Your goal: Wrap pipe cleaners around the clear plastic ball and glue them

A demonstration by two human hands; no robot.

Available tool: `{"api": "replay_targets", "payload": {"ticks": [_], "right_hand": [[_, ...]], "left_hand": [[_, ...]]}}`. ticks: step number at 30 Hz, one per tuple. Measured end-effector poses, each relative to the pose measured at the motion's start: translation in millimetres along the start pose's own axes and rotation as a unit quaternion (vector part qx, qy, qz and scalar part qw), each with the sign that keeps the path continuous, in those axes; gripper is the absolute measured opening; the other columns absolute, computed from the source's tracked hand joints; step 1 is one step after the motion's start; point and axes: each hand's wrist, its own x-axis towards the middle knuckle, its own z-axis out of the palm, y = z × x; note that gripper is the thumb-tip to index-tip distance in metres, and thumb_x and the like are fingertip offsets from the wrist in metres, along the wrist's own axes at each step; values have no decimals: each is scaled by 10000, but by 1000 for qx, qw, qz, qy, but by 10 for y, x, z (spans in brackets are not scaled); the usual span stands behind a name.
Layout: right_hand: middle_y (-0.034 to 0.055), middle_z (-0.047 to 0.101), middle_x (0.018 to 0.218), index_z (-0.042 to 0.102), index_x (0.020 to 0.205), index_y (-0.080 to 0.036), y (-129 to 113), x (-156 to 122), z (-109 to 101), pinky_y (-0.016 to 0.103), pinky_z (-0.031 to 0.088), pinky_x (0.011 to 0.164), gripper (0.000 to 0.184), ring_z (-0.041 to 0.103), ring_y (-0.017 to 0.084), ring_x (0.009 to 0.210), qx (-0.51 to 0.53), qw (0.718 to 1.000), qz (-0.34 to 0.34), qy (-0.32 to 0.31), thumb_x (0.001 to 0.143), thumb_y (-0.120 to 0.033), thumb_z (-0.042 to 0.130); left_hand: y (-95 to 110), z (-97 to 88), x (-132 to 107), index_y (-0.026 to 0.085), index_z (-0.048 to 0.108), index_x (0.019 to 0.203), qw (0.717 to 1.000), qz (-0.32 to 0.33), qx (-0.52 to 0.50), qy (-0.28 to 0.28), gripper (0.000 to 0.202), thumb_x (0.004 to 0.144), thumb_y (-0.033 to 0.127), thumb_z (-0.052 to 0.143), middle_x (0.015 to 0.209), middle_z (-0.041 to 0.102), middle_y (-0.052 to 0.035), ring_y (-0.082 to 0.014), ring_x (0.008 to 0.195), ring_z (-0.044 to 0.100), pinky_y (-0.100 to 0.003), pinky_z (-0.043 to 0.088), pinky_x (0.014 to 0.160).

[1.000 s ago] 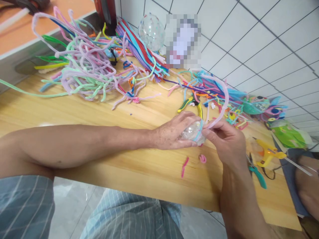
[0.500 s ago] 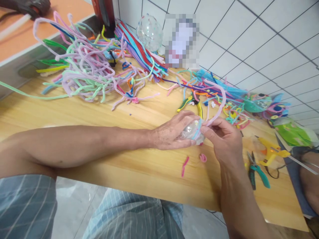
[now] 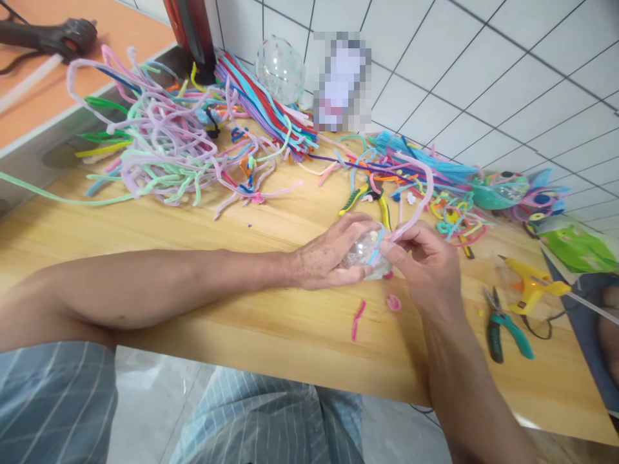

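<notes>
My left hand (image 3: 333, 254) is wrapped round a clear plastic ball (image 3: 363, 250), resting low over the wooden table. Across the ball runs a light blue and pink band. My right hand (image 3: 428, 261) pinches a pale pink pipe cleaner (image 3: 425, 190) against the ball's right side; its free length arches up and back. Just behind the ball lie yellow-and-black pliers (image 3: 360, 196), partly hidden by my left hand. In front of the hands are a short bent magenta piece (image 3: 358, 321) and a small pink coil (image 3: 393, 303).
A tangle of pipe cleaners (image 3: 164, 135) covers the back left, beside a bundle of straight ones (image 3: 268, 103). Another clear ball (image 3: 280, 67) stands near the tiled wall. On the right lie teal-handled pliers (image 3: 507, 328), a yellow glue gun (image 3: 532, 283) and a green packet (image 3: 575, 245).
The camera view has shifted slightly. Both hands keep their hold on the ball and pipe cleaner, with little visible movement of the fingers.
</notes>
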Motion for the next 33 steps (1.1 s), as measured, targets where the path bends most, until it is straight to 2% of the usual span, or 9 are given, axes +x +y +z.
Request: {"api": "replay_targets", "payload": {"ticks": [3,7,11,17,22,29,33], "right_hand": [[7,647,868,675,803,-287,-3,1,27,406,445,772,119,559,206,797,-5,1000,-14,9,860,-290,779],[20,675,946,679,810,-292,25,0,66,430,458,879,108,612,236,943,-5,999,-41,29,857,-282,776],[43,699,1068,693,842,-290,55,-7,87,457,483,980,80,647,258,1067,26,999,-22,18,855,-282,771],[38,703,1060,709,852,-288,73,-13,102,447,493,933,76,645,251,1023,43,999,-12,19,840,-306,782],[26,696,1034,721,845,-291,58,-20,124,447,470,920,71,639,247,1006,52,998,-10,26,824,-295,789],[20,698,1040,729,849,-291,30,-33,137,443,466,929,64,640,243,1009,63,998,6,31,820,-290,786],[25,712,1112,740,852,-292,34,-37,151,458,481,978,61,651,255,1081,78,996,23,33,818,-297,790]], "left_hand": [[3,0,-6,253,319,1573,1000,-5,-2,-2,709,966,380,662,1520,490,-198,-368,1533,442,-658,473,1226],[9,-9,-14,279,291,1584,1000,-4,-5,-6,708,981,375,650,1539,466,-194,-365,1547,423,-660,475,1217],[22,-32,-16,269,305,1585,1000,0,-8,-5,650,1017,366,606,1541,466,-196,-353,1516,452,-648,464,1230],[8,-22,-12,252,345,1566,1000,2,-18,12,744,966,489,716,1527,489,-209,-370,1502,471,-624,478,1222],[-6,-11,-11,236,376,1534,1000,7,-22,20,629,1006,424,662,1495,504,-206,-352,1473,493,-603,495,1206],[23,-34,-9,242,363,1537,1000,9,-15,15,622,1008,394,653,1490,494,-200,-344,1468,489,-597,510,1188],[33,-47,-12,236,352,1550,1000,13,-7,5,640,1008,387,656,1498,486,-208,-346,1470,487,-601,502,1197]]}}
